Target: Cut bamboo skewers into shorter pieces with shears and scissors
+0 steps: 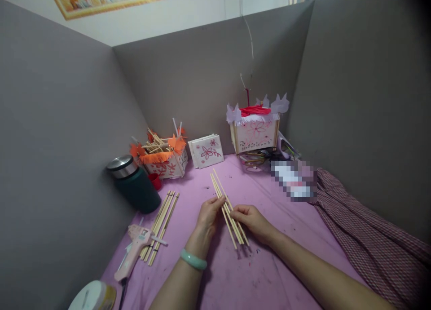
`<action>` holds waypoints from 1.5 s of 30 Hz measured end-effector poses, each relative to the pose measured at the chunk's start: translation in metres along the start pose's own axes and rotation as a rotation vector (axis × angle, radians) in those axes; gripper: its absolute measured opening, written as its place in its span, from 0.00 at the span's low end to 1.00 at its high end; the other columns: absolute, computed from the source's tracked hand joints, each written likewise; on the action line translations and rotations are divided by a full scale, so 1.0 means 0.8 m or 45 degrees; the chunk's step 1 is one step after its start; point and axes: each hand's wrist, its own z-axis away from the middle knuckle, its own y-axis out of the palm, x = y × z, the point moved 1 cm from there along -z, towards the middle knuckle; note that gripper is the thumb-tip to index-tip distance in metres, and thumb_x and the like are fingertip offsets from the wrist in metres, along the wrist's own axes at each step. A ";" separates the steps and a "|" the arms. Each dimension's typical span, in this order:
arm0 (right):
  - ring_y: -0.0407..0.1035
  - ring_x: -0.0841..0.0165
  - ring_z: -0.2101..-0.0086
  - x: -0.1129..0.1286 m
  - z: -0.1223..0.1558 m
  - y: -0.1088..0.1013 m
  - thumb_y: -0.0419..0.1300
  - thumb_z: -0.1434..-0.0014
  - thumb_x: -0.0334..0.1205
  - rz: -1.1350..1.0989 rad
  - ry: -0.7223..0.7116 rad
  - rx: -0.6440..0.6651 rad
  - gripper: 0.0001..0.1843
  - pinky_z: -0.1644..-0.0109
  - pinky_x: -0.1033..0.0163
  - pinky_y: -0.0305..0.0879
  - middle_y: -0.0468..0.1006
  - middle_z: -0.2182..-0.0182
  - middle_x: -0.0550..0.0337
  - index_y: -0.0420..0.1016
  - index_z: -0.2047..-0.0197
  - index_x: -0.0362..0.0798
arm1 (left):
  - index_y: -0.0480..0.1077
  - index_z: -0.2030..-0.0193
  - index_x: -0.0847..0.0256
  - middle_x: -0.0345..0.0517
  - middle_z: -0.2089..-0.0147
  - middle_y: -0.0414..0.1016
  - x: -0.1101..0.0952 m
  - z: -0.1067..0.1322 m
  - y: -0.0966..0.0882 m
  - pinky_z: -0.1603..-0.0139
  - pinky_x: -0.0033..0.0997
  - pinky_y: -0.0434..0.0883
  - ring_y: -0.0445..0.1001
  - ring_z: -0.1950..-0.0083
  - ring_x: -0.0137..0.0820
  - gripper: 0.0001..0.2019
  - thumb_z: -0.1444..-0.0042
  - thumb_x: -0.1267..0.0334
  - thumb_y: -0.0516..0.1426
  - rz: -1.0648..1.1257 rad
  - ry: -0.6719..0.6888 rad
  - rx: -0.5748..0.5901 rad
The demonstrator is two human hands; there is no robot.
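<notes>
Several thin wooden sticks (237,229) slant across the middle of the view, held above the pink cloth. My left hand (209,215), with a pale green bangle on its wrist, grips them from the left at mid-length. From the right, my right hand (251,218) pinches one or more of the same sticks between thumb and fingers. Their lower ends fan slightly apart. To the left of my hands lie more wooden sticks (163,227) with dark marks near their ends, and a pink glue gun (137,249) rests across them.
A dark green flask (138,188) and small red cup (155,181) stand left. Behind are an orange-fringed box of sticks (168,164), flower-drawn white panels (206,152) and a decorated lantern box (257,135). Checked fabric (357,220) lies right; a round tub (92,296) sits front left. Grey partitions enclose the table.
</notes>
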 end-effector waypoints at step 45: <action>0.63 0.69 0.74 -0.001 0.010 0.017 0.56 0.41 0.46 0.992 -0.515 -0.382 0.09 0.70 0.65 0.53 0.71 0.74 0.62 0.66 0.67 0.50 | 0.70 0.63 0.62 0.48 0.61 0.77 -0.005 0.008 0.018 0.59 0.31 0.72 0.76 0.56 0.35 0.15 0.55 0.58 0.66 0.236 0.276 -0.074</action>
